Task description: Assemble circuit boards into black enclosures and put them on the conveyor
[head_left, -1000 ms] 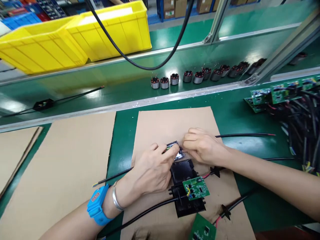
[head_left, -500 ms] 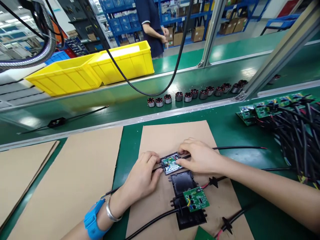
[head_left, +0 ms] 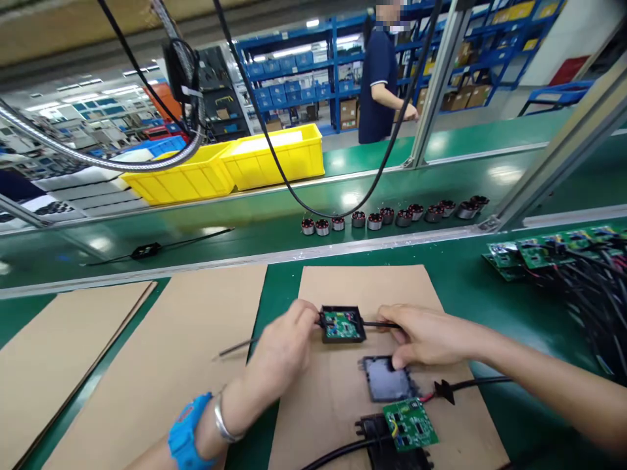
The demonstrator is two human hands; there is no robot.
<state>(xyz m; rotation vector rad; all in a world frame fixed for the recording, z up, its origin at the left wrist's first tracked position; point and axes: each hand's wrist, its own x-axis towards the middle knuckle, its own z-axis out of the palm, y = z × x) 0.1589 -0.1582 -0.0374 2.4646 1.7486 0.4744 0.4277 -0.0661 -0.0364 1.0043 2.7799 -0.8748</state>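
A small black plastic case [head_left: 361, 334] with a green circuit board [head_left: 341, 324] inside sits over the cardboard, open side up. My left hand [head_left: 289, 339] pinches the black cable at the case's left end, and the cable's tail runs out to the lower left. On the other side, my right hand [head_left: 431, 334] has its fingers closed around the black cable [head_left: 372, 324] leaving the case. Its thumb reaches down over a flat black cover [head_left: 386, 382]; whether it touches cannot be told. Nearer me, a second circuit board [head_left: 411, 424] with cables rests on another black case part [head_left: 375, 427].
Cardboard sheets [head_left: 196, 326] cover the green bench. Wired circuit boards [head_left: 553, 251] are piled at the right. Behind the metal rail stand several small motor-like cylinders [head_left: 375, 222] and yellow bins [head_left: 279, 160]. A black cable [head_left: 294, 192] loops down in front. A person [head_left: 379, 85] stands beyond.
The case has come off the cardboard slightly and turned level between my hands. My right hand has moved from the board onto the right cable. My view has tilted up.
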